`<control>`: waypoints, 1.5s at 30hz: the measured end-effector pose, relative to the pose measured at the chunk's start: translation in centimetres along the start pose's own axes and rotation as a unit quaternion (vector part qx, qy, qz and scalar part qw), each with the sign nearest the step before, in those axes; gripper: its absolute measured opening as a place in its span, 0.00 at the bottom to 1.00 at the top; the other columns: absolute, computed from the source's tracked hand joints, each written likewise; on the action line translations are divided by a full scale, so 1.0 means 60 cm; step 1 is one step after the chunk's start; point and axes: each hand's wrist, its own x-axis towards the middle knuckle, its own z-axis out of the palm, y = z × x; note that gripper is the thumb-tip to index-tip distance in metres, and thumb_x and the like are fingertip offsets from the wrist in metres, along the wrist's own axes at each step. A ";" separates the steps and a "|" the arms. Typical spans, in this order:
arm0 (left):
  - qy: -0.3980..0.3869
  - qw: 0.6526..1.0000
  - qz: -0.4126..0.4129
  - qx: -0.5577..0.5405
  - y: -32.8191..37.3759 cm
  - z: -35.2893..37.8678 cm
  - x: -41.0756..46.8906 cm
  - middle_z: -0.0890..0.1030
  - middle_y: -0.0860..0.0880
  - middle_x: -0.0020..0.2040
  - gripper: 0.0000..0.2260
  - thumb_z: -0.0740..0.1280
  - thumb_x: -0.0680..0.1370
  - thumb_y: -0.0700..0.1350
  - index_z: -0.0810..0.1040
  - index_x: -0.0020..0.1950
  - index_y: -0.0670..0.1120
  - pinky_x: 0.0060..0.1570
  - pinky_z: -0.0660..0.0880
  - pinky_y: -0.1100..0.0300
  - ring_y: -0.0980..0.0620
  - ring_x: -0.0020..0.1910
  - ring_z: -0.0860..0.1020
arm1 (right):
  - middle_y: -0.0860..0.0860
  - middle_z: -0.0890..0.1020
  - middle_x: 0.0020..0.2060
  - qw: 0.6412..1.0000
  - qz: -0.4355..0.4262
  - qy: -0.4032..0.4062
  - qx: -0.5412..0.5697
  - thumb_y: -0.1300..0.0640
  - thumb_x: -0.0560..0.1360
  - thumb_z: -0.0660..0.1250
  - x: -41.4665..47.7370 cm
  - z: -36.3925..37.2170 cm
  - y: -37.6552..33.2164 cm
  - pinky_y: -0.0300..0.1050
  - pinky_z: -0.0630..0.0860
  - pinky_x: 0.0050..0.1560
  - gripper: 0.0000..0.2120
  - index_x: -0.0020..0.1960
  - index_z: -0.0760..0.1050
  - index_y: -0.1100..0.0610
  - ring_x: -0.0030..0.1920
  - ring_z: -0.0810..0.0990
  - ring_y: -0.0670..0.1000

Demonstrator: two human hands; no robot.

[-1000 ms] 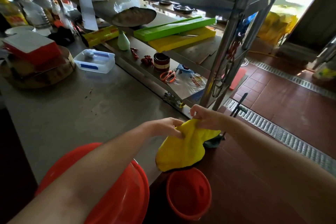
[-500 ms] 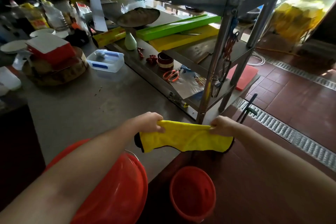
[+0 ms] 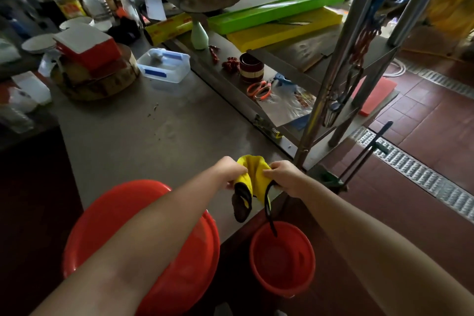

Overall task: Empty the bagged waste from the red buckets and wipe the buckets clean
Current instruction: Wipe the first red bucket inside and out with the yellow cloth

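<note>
Both hands are closed on the yellow cloth (image 3: 252,178). The left hand (image 3: 232,172) and right hand (image 3: 283,174) each pinch a gathered edge, so the cloth is bunched between them and its black-trimmed corners hang down.

Directly below the grip a small red bucket (image 3: 282,262) stands on the floor. Below and to the left of it, under the left forearm, a larger red bucket (image 3: 112,203) sits at the edge of the steel counter (image 3: 154,141). No bag shows in either, so the emptying looks done and the wiping step seems to be in hand.

The next move probably calls for folding the cloth into one palm, then lowering it into a bucket while the other hand steadies the rim.

Beyond the grip, the yellow cling-film box (image 3: 168,30) and a bottle label (image 3: 68,5) carry red print too small to read.
</note>
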 end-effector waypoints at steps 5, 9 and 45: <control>-0.049 0.984 -0.055 -0.165 -0.005 0.023 0.003 0.80 0.44 0.36 0.07 0.60 0.79 0.35 0.77 0.48 0.42 0.32 0.81 0.55 0.49 0.34 0.81 | 0.54 0.83 0.44 0.989 0.017 -0.083 0.124 0.48 0.75 0.73 0.005 0.043 -0.004 0.46 0.80 0.48 0.15 0.52 0.82 0.59 0.44 0.83 0.50; -0.098 0.948 -0.100 -0.285 -0.016 0.013 0.018 0.82 0.39 0.42 0.12 0.54 0.77 0.34 0.77 0.48 0.37 0.39 0.82 0.50 0.42 0.41 0.82 | 0.50 0.83 0.47 0.995 -0.030 -0.084 -0.041 0.42 0.67 0.78 0.008 0.053 0.004 0.46 0.80 0.47 0.23 0.56 0.78 0.52 0.49 0.83 0.50; 0.185 0.895 0.016 0.406 -0.281 0.238 0.143 0.66 0.44 0.69 0.26 0.66 0.71 0.52 0.68 0.69 0.52 0.60 0.69 0.46 0.40 0.67 0.66 | 0.49 0.75 0.70 0.844 -0.303 -0.037 -0.442 0.62 0.71 0.68 0.204 0.091 0.268 0.54 0.70 0.62 0.20 0.63 0.78 0.54 0.69 0.72 0.58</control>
